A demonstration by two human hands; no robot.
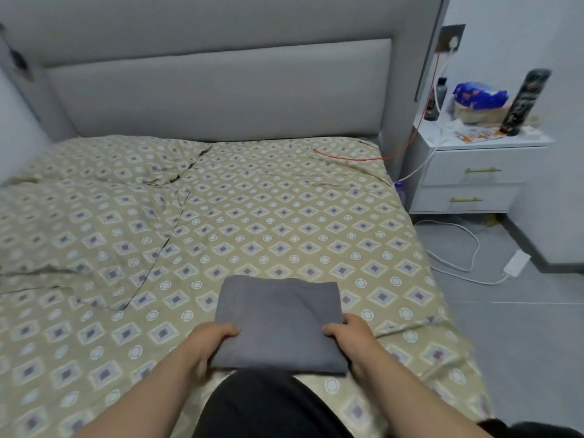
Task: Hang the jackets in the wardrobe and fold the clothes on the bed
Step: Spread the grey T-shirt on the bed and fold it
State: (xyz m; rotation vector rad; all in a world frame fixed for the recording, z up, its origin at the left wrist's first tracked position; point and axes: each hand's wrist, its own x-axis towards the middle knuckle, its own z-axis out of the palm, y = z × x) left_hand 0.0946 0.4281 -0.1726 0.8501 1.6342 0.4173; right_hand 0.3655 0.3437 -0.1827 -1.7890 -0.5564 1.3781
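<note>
Both hands gripping folded grey garment [278, 324] at near bed [284, 216] edge: left hand [211, 338] pinching left side, right hand [350, 335] pinching right side, thumbs on top. Garment lying between them, long axis running away from person; both equally near.

A white nightstand [474, 181] stands at the right, its two drawers each with a gold handle [482, 169]; on its top sit a blue and white bag [480, 94], a dark bottle [437, 99] and a tall dark cylinder [526, 102] (tilted, its print blurred); above, a wall socket [450, 42] holds a white plug; a red cable [423, 121] hangs beside the nightstand; a white cable [474, 248] loops over the grey floor [521, 327], near a white adapter [516, 263]
</note>
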